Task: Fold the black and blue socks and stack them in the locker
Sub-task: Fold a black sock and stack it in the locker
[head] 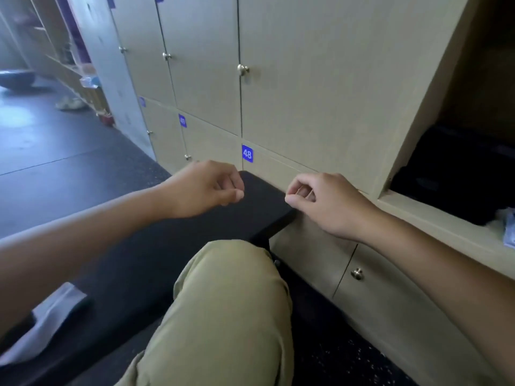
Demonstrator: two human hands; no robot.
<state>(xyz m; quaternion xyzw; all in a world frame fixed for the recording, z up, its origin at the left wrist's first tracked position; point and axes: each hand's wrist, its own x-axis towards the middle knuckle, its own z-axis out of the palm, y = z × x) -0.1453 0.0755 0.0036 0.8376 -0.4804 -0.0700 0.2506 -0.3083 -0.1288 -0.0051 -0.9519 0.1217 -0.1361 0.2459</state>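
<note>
Two hands are out in front of you, and both hold nothing. Your left hand (206,188) hangs over the end of the black bench (156,246). Its fingers are loosely curled and the thumb tip sits close to the first finger. Your right hand (323,201) hangs just past the bench's corner, in front of the locker doors. Its fingers are loosely curled too, with the thumb next to the fingertips. Neither hand touches the bench or the lockers.

You cannot clearly see any socks. The open locker (418,207) is on your right. Inside it lies a dark black pile (457,174), but it is too dark to tell what it is. Something pale and bluish (510,227) peeks in at the right edge of that locker, and you cannot tell what it is either.

On the closed locker door (306,93) in front of you is a small blue tag (247,153) with the white number 48. More blue tags (182,120) sit on the doors farther left, but they are too blurry to read. Each door has a round metal knob (243,69).

Your knee (231,274) in light green trousers is bent up beside the bench. A clear plastic bag (47,321) lies on the bench by your left arm.
</note>
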